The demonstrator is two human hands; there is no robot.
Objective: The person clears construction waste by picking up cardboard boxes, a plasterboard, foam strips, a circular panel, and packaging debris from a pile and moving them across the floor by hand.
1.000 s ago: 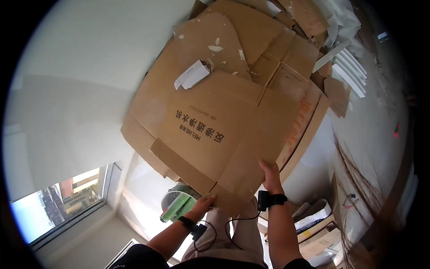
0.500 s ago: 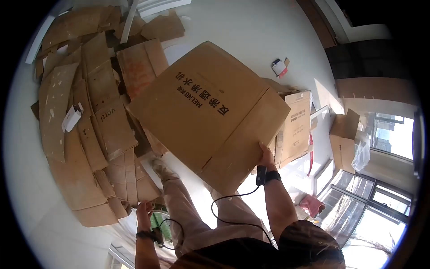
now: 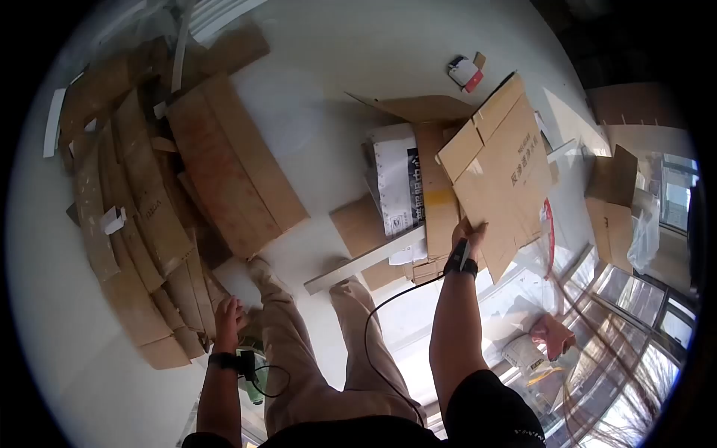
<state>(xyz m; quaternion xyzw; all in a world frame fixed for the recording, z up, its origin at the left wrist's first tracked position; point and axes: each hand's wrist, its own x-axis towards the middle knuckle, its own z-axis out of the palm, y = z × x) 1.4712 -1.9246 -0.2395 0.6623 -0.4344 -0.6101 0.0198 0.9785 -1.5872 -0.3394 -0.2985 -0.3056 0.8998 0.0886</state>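
My right hand (image 3: 469, 235) grips the near edge of a flattened cardboard box (image 3: 508, 168) printed with dark Chinese characters. The box is tilted, with its far flaps raised, and it covers part of the cardboard pile on the right. Under and beside it lie a brown carton (image 3: 441, 213) and a white printed carton (image 3: 394, 175). My left hand (image 3: 228, 321) hangs beside my left leg, holding nothing, with its fingers loosely stretched. It is nearest to the stack of flattened cardboard (image 3: 142, 194), apart from it as far as I can see.
A large reddish-marked cardboard piece (image 3: 235, 168) leans in front of my left foot. A long pale strip (image 3: 366, 257) lies across the floor by my right foot. A small white-and-red box (image 3: 465, 73) lies farther off. An open carton (image 3: 611, 213) stands near the windows.
My right hand has swung the flattened box from in front of me to the right, over the right-hand pile. The floor and white carton beneath now show. My left hand stays low.
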